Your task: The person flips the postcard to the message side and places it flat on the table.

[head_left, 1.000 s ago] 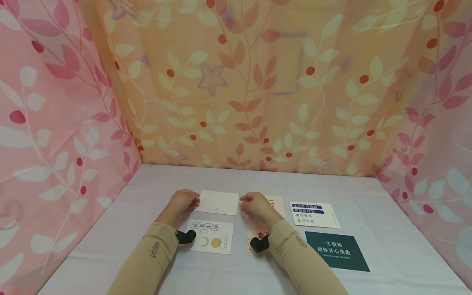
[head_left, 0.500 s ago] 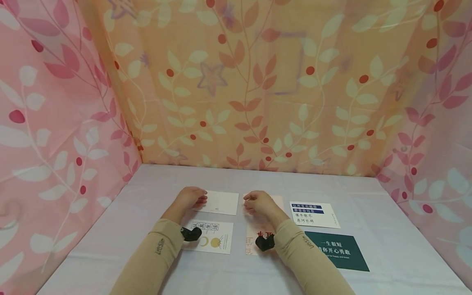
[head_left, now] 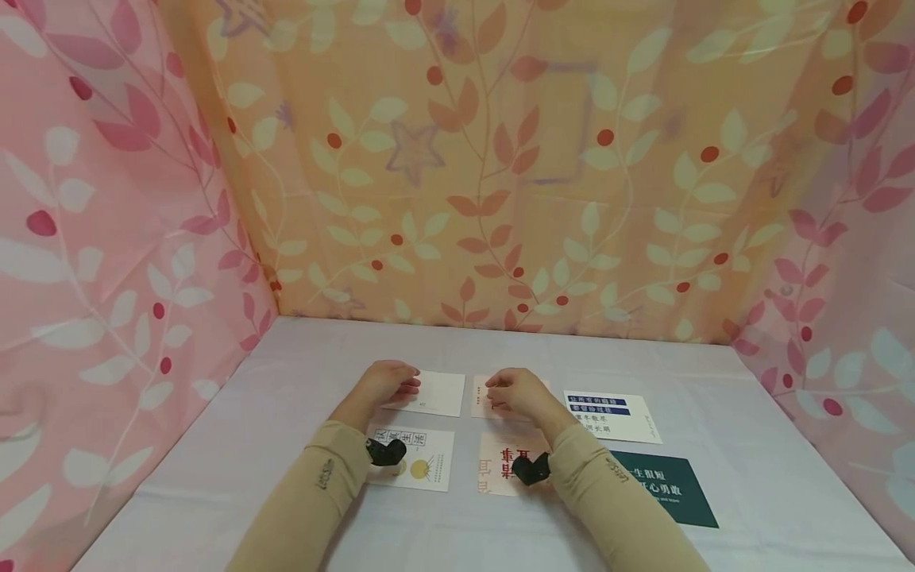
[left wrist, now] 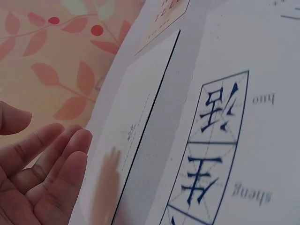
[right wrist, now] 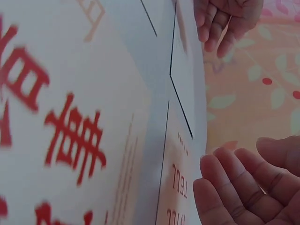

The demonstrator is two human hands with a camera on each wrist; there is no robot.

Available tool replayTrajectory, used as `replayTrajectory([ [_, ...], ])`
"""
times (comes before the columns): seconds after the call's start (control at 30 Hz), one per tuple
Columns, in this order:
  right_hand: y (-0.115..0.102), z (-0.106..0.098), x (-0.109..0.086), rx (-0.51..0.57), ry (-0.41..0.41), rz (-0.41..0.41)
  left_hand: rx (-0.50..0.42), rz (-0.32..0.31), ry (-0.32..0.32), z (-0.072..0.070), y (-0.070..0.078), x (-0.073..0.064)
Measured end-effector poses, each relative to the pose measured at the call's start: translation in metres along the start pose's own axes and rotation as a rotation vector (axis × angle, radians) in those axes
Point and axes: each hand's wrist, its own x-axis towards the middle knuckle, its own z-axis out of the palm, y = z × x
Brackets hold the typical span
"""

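My left hand [head_left: 384, 384] hovers over the left part of a nearly blank white card [head_left: 445, 394], fingers loosely bent with nothing between them. The left wrist view shows that hand [left wrist: 44, 173] beside the card [left wrist: 140, 89], its reflection or shadow falling on the surface. Over a pale pink card [head_left: 482, 396] with small red print is my right hand [head_left: 522, 392], also holding nothing. In the right wrist view its fingers [right wrist: 225, 183] curve loosely by the red lettering. A sun-and-moon card [head_left: 438, 457] and a pink card with large red characters [head_left: 492, 469] lie nearer me, partly hidden by my wrists.
To the right lie a white card with blue bands [head_left: 636, 425] and a dark green card [head_left: 686, 492], partly covered by my right sleeve. All rest on a white-covered table [head_left: 236, 461]. Patterned curtains [head_left: 457, 175] enclose the back and both sides.
Both hands have shifted to the right. The left has gone from the white card's left edge to over it; the right has moved away from that card's right edge. The cards stay in place.
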Motion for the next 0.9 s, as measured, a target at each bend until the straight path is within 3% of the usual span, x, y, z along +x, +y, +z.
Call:
replayTrajectory([
  [0.23, 0.005, -0.014, -0.003, -0.064, 0.029, -0.008, -0.011, -0.010, -0.013, 0.013, 0.002, 0.004],
  [0.73, 0.023, -0.033, -0.009, 0.049, 0.119, 0.043, -0.015, 0.041, -0.070, 0.049, 0.006, 0.008],
  [0.9, 0.028, -0.043, -0.011, 0.024, 0.141, 0.042, -0.008, 0.034, -0.095, 0.060, 0.007, 0.009],
])
